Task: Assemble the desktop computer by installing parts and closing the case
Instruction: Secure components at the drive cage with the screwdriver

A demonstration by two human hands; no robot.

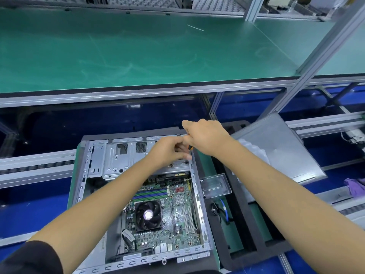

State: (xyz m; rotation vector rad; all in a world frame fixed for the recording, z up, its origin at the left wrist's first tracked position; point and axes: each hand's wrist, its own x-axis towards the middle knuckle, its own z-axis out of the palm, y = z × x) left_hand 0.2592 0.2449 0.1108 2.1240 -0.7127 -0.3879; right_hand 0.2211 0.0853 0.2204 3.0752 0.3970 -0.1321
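The dark sleeve (29,258) of the left arm sits nearest the camera, and both forearms reach forward over the open computer case (138,194). The case lies on its side on a foam pad below the hands, with the motherboard (164,210) and its CPU fan (148,214) exposed beneath the left forearm. The left hand (169,151) has its fingers curled over the silver drive cage (118,155) at the case's far corner; what it pinches cannot be told. The right hand (205,135), touching the left, grips a screwdriver (190,148) with an orange-and-black handle, tip pointing down. The steel case looks stiff and heavy with sharp edges; take it by the frame rails, never the fragile board. The grey side panel (276,147) lies right of the right hand.
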